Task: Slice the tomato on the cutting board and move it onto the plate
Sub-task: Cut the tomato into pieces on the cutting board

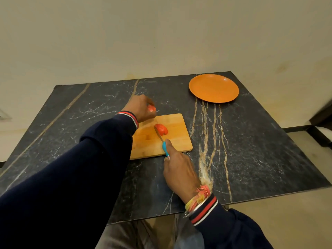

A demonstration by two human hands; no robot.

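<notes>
A wooden cutting board (172, 141) lies on the dark marble table. On it rests a red tomato piece (161, 129), cut side toward the knife. My right hand (177, 169) grips a blue-handled knife (165, 148) whose blade lies against the left side of that piece. My left hand (142, 108) hovers over the board's far left corner, fingers closed on another tomato piece (151, 108). An orange plate (213, 88) sits bare at the table's far right.
The black marble table (251, 150) has its front edge close to my body and a wall behind its far edge. A dark piece of furniture (321, 119) stands to the right, past the table.
</notes>
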